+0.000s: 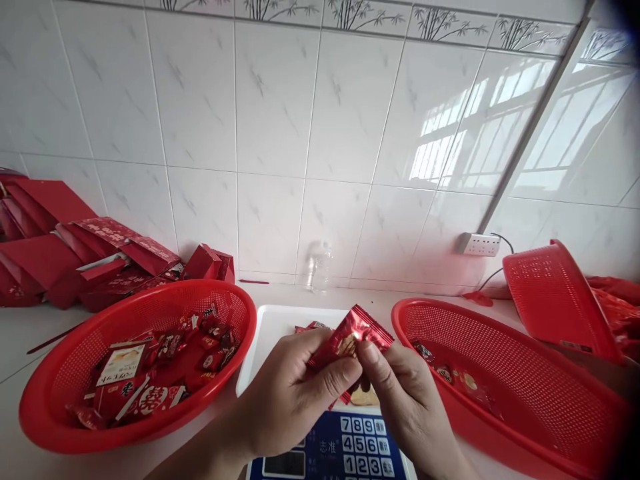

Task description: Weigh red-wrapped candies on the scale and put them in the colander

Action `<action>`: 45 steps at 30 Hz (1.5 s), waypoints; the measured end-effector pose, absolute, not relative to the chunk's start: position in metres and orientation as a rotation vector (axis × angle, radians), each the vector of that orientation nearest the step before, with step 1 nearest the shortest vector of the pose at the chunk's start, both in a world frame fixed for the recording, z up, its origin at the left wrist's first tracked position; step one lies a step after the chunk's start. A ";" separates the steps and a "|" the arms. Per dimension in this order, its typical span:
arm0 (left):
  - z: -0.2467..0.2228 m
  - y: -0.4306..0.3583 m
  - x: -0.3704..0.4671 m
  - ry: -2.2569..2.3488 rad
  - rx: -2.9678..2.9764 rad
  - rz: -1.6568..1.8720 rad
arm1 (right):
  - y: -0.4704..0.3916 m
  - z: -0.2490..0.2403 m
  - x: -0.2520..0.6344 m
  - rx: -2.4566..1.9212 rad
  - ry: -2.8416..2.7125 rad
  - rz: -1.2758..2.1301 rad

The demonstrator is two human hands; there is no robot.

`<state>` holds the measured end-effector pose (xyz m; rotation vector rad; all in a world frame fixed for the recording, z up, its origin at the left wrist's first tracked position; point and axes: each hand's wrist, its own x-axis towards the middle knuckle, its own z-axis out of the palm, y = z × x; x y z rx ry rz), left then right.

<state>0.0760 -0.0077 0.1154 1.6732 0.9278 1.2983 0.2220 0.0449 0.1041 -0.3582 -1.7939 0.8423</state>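
Both hands pinch one shiny red snack packet (357, 327) above a digital scale (267, 323). My left hand (305, 387) is closed on the packet's left side, thumb on top. At its right side, my right hand (400, 387) is closed too, with the thumb pressed on the front. Under the hands, more packets lie on the white scale pan, mostly hidden; a red packet (313, 327) peeks out behind, and a tan item (365, 397) shows below the fingers. The scale's blue keypad (363, 443) faces me.
A red basket (43, 393) of wrapped snacks stands left, another red basket (500, 320) with a few packets right. Red boxes (115, 247) pile up back left. A clear bottle (320, 267), power strip (480, 245) and tilted basket (550, 300) stand near the tiled wall.
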 end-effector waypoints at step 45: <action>0.083 0.012 0.066 0.709 1.428 1.165 | 0.076 0.091 0.238 -0.280 -1.786 1.605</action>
